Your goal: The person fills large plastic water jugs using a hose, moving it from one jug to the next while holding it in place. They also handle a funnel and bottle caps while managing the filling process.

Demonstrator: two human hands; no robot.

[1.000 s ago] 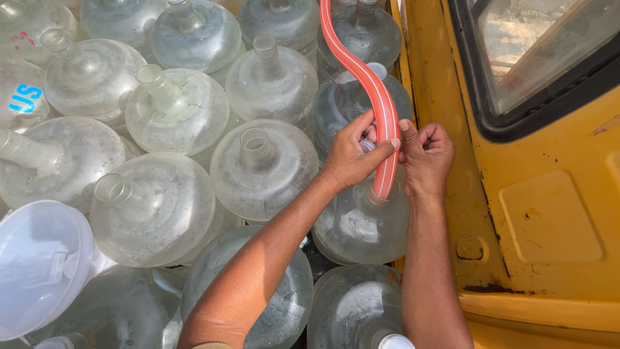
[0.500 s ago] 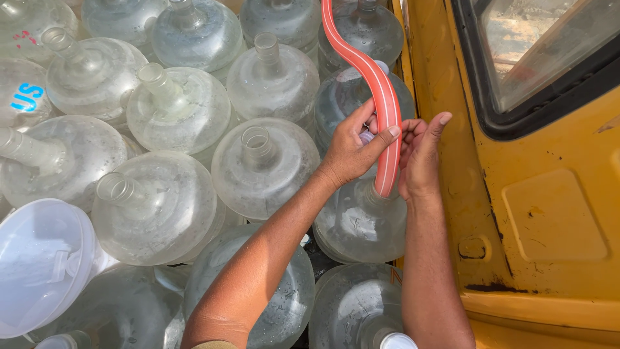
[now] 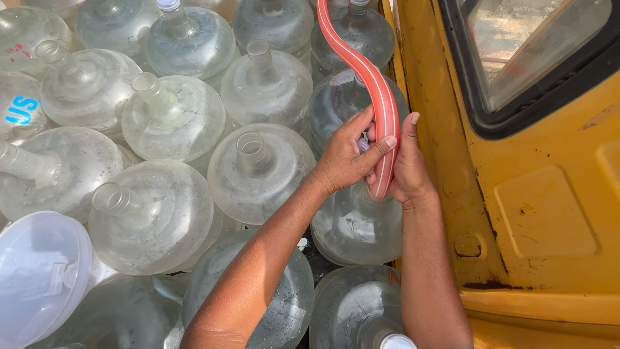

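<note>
The left hand [image 3: 345, 158] curls around a red hose [image 3: 374, 97], its thumb laid across the front of the hose near the lower end and its fingers wrapped behind. The right hand [image 3: 407, 169] stands just to the right of the hose, palm pressed against it, fingers pointing up and lying along its far side; whether those fingers actually close around the hose cannot be told from here. The hose runs up and away from both hands in a gentle curve toward the top edge of the view, with pale stripes down its length, and its lower end hangs just below the left thumb. Directly under the two hands sits a clear jug [image 3: 357, 223], with the hose end over its top; the mouth of the jug is hidden by the hands. Left of the left hand stands another jug [image 3: 258, 171] with an open neck, and beyond it many more clear jugs are packed shoulder to shoulder, most uncapped. Far to the lower left of the left forearm lies a white funnel [image 3: 42, 274] on its side. Close to the right of the right hand rises a yellow vehicle [image 3: 536, 213], its dark-framed window [image 3: 536, 52] above and to the right of the hands.
</note>
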